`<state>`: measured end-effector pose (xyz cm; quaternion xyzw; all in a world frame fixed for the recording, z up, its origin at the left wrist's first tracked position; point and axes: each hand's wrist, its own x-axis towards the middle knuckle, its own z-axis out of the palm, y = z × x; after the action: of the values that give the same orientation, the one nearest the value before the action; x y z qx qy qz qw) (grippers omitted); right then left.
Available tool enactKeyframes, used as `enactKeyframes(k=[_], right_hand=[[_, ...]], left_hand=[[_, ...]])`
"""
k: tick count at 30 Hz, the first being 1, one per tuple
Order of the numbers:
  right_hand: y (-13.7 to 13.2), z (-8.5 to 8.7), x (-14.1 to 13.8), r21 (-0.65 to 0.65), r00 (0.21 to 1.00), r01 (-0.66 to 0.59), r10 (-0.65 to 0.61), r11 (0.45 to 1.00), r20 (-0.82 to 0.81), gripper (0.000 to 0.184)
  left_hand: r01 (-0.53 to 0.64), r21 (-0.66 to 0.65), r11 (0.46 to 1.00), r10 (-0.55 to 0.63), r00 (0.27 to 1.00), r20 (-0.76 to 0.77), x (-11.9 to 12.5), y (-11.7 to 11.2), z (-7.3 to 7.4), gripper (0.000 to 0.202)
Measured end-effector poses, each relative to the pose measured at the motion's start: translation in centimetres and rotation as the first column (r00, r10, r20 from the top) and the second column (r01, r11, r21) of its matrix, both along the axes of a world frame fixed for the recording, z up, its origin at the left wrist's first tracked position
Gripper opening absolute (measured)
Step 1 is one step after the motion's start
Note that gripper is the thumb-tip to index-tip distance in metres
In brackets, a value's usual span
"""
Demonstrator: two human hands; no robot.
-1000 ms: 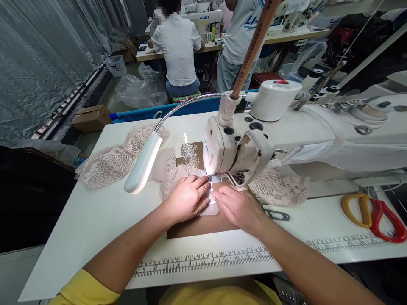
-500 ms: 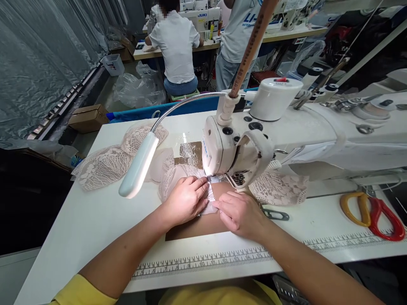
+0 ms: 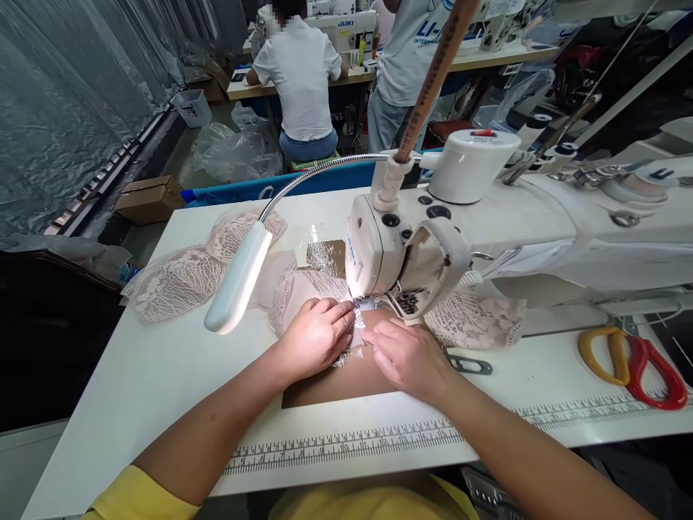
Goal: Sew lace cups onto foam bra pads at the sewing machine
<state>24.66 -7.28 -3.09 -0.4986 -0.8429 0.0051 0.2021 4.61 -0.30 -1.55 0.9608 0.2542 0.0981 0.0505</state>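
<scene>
A pale pink lace piece (image 3: 325, 285) lies under the needle end of a white sewing machine (image 3: 373, 253). My left hand (image 3: 317, 336) presses it down just left of the presser foot, fingers bent and close together. On the near side of the foot, my right hand (image 3: 408, 357) has its thumb and forefinger closed at the edge of the same lace; its other fingers curl in. Under both hands is a brown sheet (image 3: 336, 386) on the white table. What the fingertips grip is partly hidden.
Lace cups (image 3: 178, 285) lie at left beneath a lit gooseneck lamp (image 3: 238, 278). More lace (image 3: 476, 318) is behind the needle end. Scissors (image 3: 650, 368) with red and yellow handles rest at right, a ruler strip (image 3: 379, 443) along the front edge. Two people are beyond.
The lace edge between my hands has shifted away from me toward the presser foot, so less of it shows on the near side. Both hands stay almost in place.
</scene>
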Motion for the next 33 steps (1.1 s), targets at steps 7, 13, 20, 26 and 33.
enactKeyframes(k=[7,13,20,26,33], right_hand=[[0.7,0.3,-0.4,-0.006,0.999,0.025,-0.025,1.000,0.046,0.031],[1.1,-0.4,-0.8,-0.031,0.996,0.065,-0.063,0.997,0.062,0.037],[0.9,0.6,-0.3,-0.156,0.997,0.073,-0.065,0.985,0.051,0.039],[-2.0,4.2,2.6,-0.260,0.968,0.192,-0.139,0.946,0.209,0.029],[-5.1,1.9,6.9,-0.121,0.909,0.164,-0.102,0.979,0.403,0.035]], left_hand=[[-0.037,0.026,0.999,0.036,0.999,0.008,0.0,0.9,0.0,0.036],[-0.094,0.071,0.993,0.092,0.995,0.026,-0.2,1.5,-0.7,0.037],[-0.179,0.020,0.984,0.177,0.979,0.099,-0.9,1.6,-1.2,0.043],[-0.206,-0.049,0.977,0.212,0.954,0.210,-1.4,1.7,-1.3,0.041],[-0.101,-0.276,0.956,0.174,0.951,0.255,-2.7,1.1,0.8,0.018]])
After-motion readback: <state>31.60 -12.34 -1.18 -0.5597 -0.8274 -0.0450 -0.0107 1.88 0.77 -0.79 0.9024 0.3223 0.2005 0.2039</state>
